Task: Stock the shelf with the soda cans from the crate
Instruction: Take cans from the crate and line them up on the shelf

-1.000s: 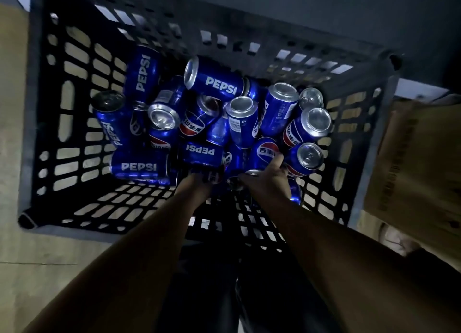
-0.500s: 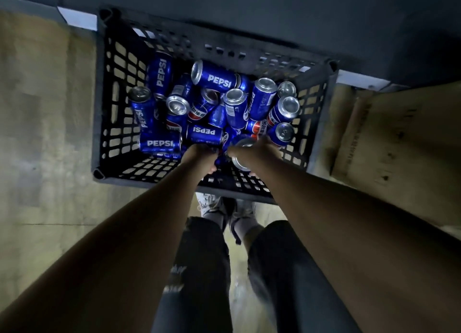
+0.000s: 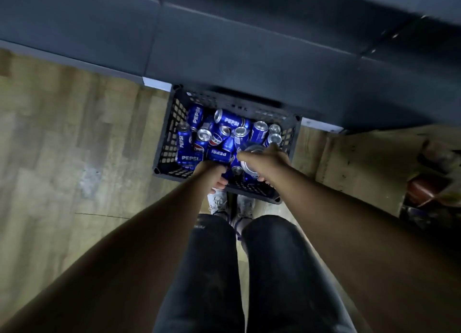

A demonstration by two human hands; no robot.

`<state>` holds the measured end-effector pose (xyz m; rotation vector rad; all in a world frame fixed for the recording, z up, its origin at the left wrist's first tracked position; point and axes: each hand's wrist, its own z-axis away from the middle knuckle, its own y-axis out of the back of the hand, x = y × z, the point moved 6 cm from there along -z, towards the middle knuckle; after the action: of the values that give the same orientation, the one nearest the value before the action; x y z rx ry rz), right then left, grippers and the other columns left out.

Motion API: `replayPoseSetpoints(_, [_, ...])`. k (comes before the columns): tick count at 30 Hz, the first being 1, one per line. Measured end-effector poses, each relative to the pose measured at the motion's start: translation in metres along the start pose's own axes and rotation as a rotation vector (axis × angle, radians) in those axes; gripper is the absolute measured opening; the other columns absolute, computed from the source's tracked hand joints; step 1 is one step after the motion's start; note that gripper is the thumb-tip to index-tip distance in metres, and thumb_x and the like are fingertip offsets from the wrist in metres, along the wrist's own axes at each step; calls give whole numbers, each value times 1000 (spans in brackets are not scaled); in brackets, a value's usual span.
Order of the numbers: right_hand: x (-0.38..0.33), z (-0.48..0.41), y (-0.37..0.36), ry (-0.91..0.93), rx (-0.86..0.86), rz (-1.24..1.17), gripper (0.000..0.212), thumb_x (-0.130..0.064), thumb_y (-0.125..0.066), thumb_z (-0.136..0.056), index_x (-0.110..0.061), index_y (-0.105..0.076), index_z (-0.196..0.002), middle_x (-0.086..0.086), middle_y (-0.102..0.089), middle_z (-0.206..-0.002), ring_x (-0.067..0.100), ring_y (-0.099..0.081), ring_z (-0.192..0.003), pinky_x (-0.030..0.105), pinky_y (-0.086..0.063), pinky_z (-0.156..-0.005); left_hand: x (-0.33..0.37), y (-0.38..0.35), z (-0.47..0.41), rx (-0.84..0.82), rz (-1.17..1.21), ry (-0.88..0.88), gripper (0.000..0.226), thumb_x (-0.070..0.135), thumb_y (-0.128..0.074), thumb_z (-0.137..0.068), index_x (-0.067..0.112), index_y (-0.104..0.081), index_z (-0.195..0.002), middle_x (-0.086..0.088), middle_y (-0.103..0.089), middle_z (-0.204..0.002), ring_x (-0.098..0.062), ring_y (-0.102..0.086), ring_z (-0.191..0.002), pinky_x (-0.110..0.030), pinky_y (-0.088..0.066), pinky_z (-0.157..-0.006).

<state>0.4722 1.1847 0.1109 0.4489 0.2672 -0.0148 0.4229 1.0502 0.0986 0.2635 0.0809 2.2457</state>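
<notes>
Status: early, by my read. I can't count what's stocked because no shelf face is in view, only a dark unit (image 3: 249, 58) right behind the crate (image 3: 163, 143), likely the shelf's base. The crate sits on the wood floor (image 3: 74, 133) against that unit, with the person's shoes at its near side. Inside is a loose heap of blue cans (image 3: 228, 120), a dozen or more, mostly tilted or on their sides, piled toward the crate's far and left parts; a strip of bare mesh shows along its near edge. The right hand (image 3: 270, 161) is over the crate's near-right part, grip wrapped round one held can (image 3: 249, 166) with its silver end toward the camera, apparently lifted off the heap. The left hand (image 3: 212, 175) is over the crate's near middle with fingers curled under; whatever is in that grip is hidden by the hand, so I can't tell. A cardboard box (image 3: 361, 163) stands just right of the crate, not involved. Net: one can picked, not yet placed, and the bulk of the load is in the crate. The frame is blurry, so the count is rough.
</notes>
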Motion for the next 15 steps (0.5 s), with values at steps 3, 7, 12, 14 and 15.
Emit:
replayPoseSetpoints(3, [-24, 45, 23, 82, 72, 120, 83, -59, -68, -67, -11, -42, -129, 11, -57, -122, 30, -65, -95, 36, -56, -78, 2, 8, 36, -6, 113, -22, 23, 16, -42, -100, 3, -55, -114, -20, -65, -113, -25, -63, -90, -34, -44, -83])
replayPoseSetpoints(7, [-55, 95, 54, 182, 114, 166, 69, -59, -66, -68, -11, -53, -115, 11, -64, -105, 27, -67, -80, 31, -54, -66, 14, 16, 77, -29, 170, -87, 18, 17, -40, -99, 6, -51, -109, -14, -65, -96, -24, -60, -99, -37, -43, -92])
replayPoseSetpoints(12, [-89, 146, 88, 303, 152, 191, 37, -50, -67, -72, -17, -51, -68, 2, -57, -70, 18, -60, -58, 25, -50, -54, 29, 29, 117, -29, 235, -212, 22, 17, -41, -99, 3, -56, -107, -19, -62, -118, -30, -58, -112, -38, -41, -87])
replayPoseSetpoints(14, [-100, 166, 99, 326, 156, 203, 36, -49, -66, -73, -20, -46, -66, 0, -54, -68, 16, -59, -55, 21, -48, -50, 30, 38, 132, -24, 277, -236, 18, 15, -41, -99, 5, -56, -98, -19, -63, -112, -30, -58, -108, -39, -42, -90])
replayPoseSetpoints(15, [-104, 176, 104, 338, 160, 201, 36, -50, -65, -73, -21, -45, -68, 0, -53, -69, 17, -61, -56, 22, -49, -53, 33, 41, 140, -25, 301, -255, 19, 15, -39, -99, 4, -55, -101, -18, -63, -106, -30, -58, -108, -40, -42, -93])
